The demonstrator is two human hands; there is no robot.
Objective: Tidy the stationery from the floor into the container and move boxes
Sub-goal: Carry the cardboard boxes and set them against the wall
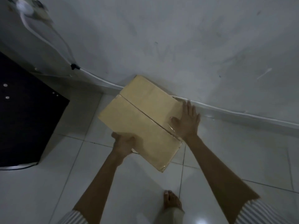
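Two hands hold one closed cardboard box [142, 120] close to the foot of a pale wall [178, 46], seen from above by a camera worn on the person's head. The box is tan, with its top flaps meeting in a seam sealed with clear tape. It sits at an angle, its far corner touching or almost touching the wall. Whether its base rests on the tiled floor [226, 151] or hangs just above it cannot be told.

The left hand [123, 144] is curled round the box's near edge. The right hand [187, 122] lies flat against the box's right side, fingers straight and spread, thumb laid on the top near the seam.

A white cable [226, 111] runs along the bottom of the wall behind the box. A dark piece of furniture [24, 110] stands to the left, well apart. A bare foot [171, 201] shows below, between the arms.

No stationery and no container are in view, so that part of the task cannot be judged. The box-moving part looks to be in hand: this box is at the wall but not yet let go.
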